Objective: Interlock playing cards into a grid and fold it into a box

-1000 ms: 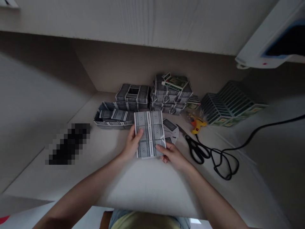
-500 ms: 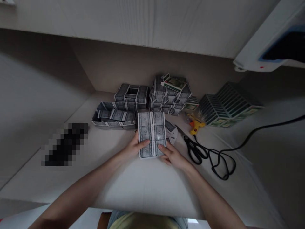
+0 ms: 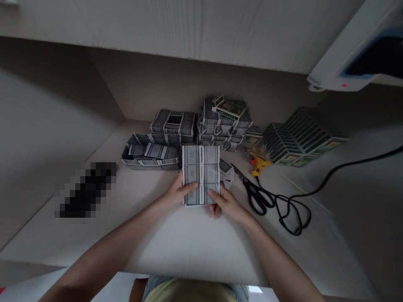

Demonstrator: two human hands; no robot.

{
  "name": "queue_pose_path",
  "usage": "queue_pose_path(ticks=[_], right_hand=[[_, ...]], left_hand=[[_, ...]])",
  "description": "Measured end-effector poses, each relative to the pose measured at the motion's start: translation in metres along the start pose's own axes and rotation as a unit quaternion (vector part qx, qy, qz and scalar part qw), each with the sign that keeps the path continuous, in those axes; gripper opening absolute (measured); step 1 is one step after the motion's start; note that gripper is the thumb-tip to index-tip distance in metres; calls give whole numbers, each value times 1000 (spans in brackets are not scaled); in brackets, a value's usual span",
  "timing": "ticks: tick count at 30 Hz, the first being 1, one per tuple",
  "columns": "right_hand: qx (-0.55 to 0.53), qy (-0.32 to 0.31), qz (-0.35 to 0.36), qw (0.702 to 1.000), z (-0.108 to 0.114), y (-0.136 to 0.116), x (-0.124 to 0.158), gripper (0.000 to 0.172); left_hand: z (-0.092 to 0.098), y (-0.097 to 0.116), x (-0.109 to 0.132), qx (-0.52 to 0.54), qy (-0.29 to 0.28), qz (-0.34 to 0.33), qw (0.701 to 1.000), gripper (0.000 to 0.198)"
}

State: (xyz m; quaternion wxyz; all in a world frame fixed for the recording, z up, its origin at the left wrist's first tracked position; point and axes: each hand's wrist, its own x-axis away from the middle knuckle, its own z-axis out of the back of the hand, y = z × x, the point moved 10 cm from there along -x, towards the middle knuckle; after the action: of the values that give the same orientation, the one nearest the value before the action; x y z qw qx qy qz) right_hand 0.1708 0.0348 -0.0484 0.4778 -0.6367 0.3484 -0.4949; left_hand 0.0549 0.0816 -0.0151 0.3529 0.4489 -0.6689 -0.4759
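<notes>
Patterned card panel [image 3: 195, 173], held two-handed
Left hand [image 3: 176, 192] grips it at eight o'clock, right hand [image 3: 227, 204] at four; yellow glue gun [image 3: 258, 166] lies at three.

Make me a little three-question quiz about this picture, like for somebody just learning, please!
1. True or false: only the right hand holds the patterned panel.
2. Pick one. The glue gun is mostly: A) blue, B) yellow, C) green.
3. Fill in the gap: a pair of black-handled ____ lies on the table, near the glue gun's cord.

Key: 1. False; the left hand holds it too. 2. B. 3. Scissors.
</notes>
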Motion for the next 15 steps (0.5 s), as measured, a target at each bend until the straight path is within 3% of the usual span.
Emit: queue_pose_path(ticks=[6,8,15], right_hand=[[-78,159,145,974,39,-26,-4,43],[-81,154,146,974,40,-26,-6,45],[-53,68,103,991,20,-20,-5,50]], left_hand=[[-18,-8,3,-72,-119,44,989,49],[-17,-12,2,-78,-125,48,988,47],[0,-10,-7,-92,-43,-9,995,36]])
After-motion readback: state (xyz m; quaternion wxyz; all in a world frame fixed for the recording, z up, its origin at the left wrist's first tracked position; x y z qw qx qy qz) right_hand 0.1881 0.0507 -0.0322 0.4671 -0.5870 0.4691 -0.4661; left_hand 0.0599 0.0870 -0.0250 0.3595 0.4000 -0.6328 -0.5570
